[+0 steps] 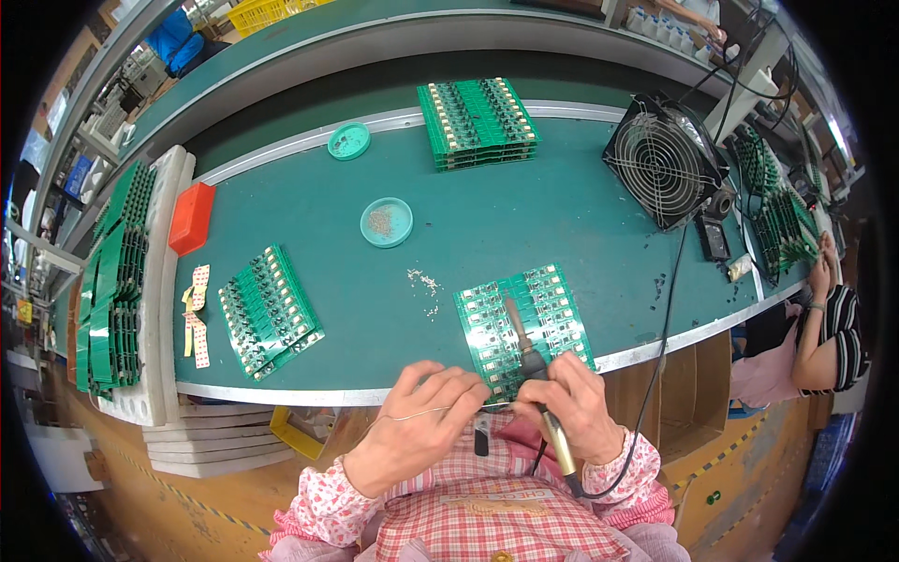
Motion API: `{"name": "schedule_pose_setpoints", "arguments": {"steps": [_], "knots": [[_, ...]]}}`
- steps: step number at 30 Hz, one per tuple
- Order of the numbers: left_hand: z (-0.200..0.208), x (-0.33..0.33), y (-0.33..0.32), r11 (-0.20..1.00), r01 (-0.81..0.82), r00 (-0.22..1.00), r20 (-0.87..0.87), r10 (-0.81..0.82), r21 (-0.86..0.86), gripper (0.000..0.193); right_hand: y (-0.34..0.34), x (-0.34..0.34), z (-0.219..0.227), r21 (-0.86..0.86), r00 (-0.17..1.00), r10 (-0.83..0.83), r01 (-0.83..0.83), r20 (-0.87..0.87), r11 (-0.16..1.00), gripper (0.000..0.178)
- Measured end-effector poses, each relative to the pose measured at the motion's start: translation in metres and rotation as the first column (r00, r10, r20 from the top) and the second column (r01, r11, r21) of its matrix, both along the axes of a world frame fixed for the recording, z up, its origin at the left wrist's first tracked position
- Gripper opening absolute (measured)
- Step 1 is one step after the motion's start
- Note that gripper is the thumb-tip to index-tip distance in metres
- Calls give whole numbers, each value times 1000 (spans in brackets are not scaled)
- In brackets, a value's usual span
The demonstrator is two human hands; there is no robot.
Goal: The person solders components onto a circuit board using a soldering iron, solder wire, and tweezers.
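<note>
A green circuit board panel (479, 323) with rows of small parts lies at the table's near edge. My right hand (585, 412) grips a soldering iron (559, 445) with a gold-coloured handle; its tip points away from me, over the panel's middle. Thin silvery solder wire (424, 411) runs across my left hand (417, 426), whose fingers are closed on it by the panel's near left corner. The wire's end reaches toward my right hand. Whether the iron's tip touches the panel I cannot tell.
Boards are stacked at the back (478, 122) and left (267, 314). Teal dishes (387, 238) (349, 141), loose small parts (426, 281), a red box (191, 220) and a black fan (663, 164) stand around. The iron's cord (663, 347) crosses the right side. Another person's arm (817, 318) is at far right.
</note>
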State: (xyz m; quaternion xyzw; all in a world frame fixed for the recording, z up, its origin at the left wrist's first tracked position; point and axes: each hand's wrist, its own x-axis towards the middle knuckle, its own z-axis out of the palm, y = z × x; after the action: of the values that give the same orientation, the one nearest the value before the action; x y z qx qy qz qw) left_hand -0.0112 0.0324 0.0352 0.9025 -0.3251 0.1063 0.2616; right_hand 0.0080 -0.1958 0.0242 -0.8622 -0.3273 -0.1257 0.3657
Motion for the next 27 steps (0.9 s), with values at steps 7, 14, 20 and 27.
{"name": "schedule_pose_setpoints", "arguments": {"steps": [7, 14, 20, 27], "knots": [[-23, 6, 24, 887, -373, 928, -136, 348, -274, 21, -11, 13, -13, 313, 970, -236, 245, -65, 918, 20], [-38, 25, 16, 712, -583, 812, -266, 519, -390, 10, -2, 19, -43, 415, 926, -356, 376, -126, 828, 21], [-41, 27, 12, 751, -584, 812, -206, 546, -308, 10, -5, 19, -47, 383, 916, -392, 393, -85, 836, 16], [-38, 29, 11, 773, -579, 815, -193, 546, -257, 11, -7, 21, -45, 380, 931, -365, 346, -24, 858, 17]]}}
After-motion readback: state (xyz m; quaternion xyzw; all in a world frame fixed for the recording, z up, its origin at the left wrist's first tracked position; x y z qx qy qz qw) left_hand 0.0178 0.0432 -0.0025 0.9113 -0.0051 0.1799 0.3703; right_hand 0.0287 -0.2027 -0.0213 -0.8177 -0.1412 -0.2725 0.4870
